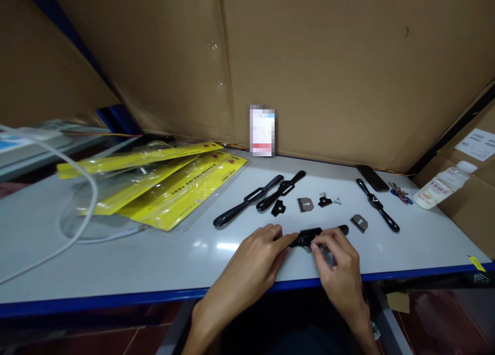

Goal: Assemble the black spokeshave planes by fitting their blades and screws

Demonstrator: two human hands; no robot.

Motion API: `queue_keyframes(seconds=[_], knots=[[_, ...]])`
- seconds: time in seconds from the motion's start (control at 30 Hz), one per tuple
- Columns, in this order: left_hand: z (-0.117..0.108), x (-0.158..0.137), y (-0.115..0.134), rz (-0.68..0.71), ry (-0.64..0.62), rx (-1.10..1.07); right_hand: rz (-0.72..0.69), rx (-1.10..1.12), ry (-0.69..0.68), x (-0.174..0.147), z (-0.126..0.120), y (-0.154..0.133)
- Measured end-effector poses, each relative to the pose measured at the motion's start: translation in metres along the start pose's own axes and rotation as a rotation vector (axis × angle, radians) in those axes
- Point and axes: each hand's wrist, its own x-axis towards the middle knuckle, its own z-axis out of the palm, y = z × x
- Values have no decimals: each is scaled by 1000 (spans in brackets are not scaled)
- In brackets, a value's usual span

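Near the front edge of the table lies a black spokeshave (pixel 310 235). My left hand (pixel 263 254) is closed around its left handle. At its middle, the thumb and forefinger of my right hand (pixel 342 259) are pinched together; whatever is between them is too small to make out. Beyond my hands rest two spokeshave bodies, one long (pixel 234 213) and one shorter (pixel 286 188). Two grey slotted blades, one in the middle (pixel 306 205) and one at right (pixel 359 222), lie among black cap plates (pixel 278 208) and small screws (pixel 337 200). Another spokeshave (pixel 381 214) is farther right.
Yellow cards in clear packaging (pixel 181 190) are piled at left, beside a white cable (pixel 95 190). A phone-like screen (pixel 263 133) leans on the cardboard wall. A black phone (pixel 372 178), keys (pixel 401 194) and a plastic bottle (pixel 444 186) stand or lie at right.
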Motion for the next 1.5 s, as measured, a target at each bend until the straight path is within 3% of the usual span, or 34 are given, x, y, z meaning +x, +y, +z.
queue_keyframes(seconds=[0.37, 0.77, 1.1, 1.37, 1.5], knots=[[-1, 1, 1, -13, -38, -15, 114, 136, -12, 2, -7, 5], [-5, 2, 4, -21, -65, -4, 76, 74, -136, 3, -8, 9], [-3, 1, 3, -31, -56, -20, 81, -142, 31, -1, 9, 8], [-2, 1, 2, -26, -62, -20, 29, 50, -30, -2, -1, 4], [-3, 2, 3, -30, -64, -24, 55, -8, -19, -2, 1, 6]])
